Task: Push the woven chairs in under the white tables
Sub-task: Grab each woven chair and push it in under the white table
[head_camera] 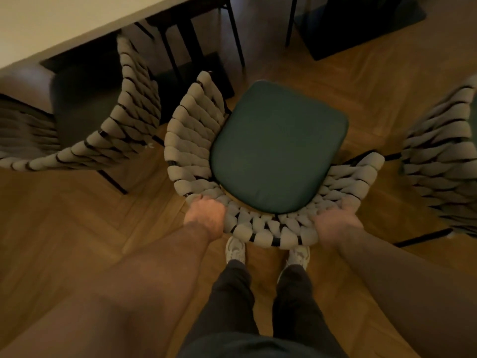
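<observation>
A woven chair [191,140] with a dark green seat cushion [277,148] stands right in front of me on the wooden floor, out in the open between two tables. My left hand [205,217] grips the left part of its curved woven backrest. My right hand [335,223] grips the right part of the same backrest. The white table [64,24] fills the upper left corner. A second woven chair [129,112] with a grey seat sits at that table, its seat partly under the tabletop.
A third woven chair [444,161] stands at the right edge. Dark table legs [235,27] and a dark base [361,29] stand at the top. My feet in white shoes [236,250] are just behind the chair. Herringbone wooden floor [77,228] lies all around.
</observation>
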